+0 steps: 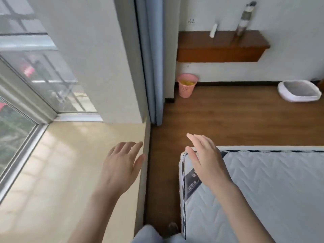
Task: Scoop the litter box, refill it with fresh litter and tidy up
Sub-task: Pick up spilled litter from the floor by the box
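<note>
So the litter box (299, 92) was way over at the far right of the room, sitting on the wood floor (236, 116) right up against the white wall. White tray with a rim, grey litter inside, nothing on it or next to it as far as I could see. Neither hand was anywhere near it.

Further left along the same wall there was a little pink wastebasket (187, 85) with something yellow in it, tucked in the corner beside the blue-grey curtain (150, 58). Above that, a brown wooden shelf (220, 48) hung on the wall, with a tall bottle-looking thing (243, 21) and a small white object (213, 30) on top. Too blurry to say what those were.

Closer in, the left hand (121, 165) was held out over the cream window ledge (61, 172), fingers spread and relaxed, holding nothing. The right hand (205, 158) was the same deal, loose and empty, hovering above the corner of the quilted mattress (263, 190). Couldn't tell if either was actually touching what was under it. The narrow strip of floor ran between the ledge and the mattress, and the window (26, 85) was off to the left.
</note>
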